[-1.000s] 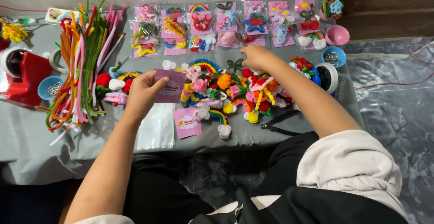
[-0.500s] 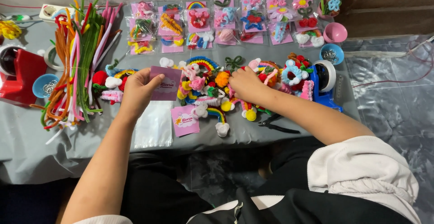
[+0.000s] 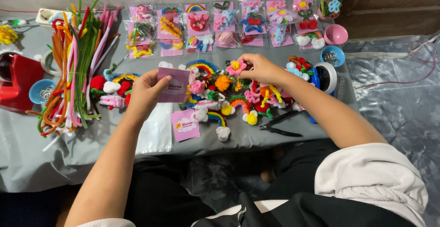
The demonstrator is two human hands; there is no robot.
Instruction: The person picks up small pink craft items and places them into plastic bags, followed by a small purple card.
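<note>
A: Left hand (image 3: 145,93)?
B: Closed on a purple card (image 3: 173,85), raised over the grey table (image 3: 27,163).
A: Right hand (image 3: 259,68)?
B: Pinching a pink flower (image 3: 236,67) above the craft pile (image 3: 229,96); 1 pink card (image 3: 185,124) lies flat beside clear bags (image 3: 156,133).

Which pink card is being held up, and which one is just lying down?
The left hand holds the purple-pink card. The other pink card lies flat beside the clear bags.
</note>
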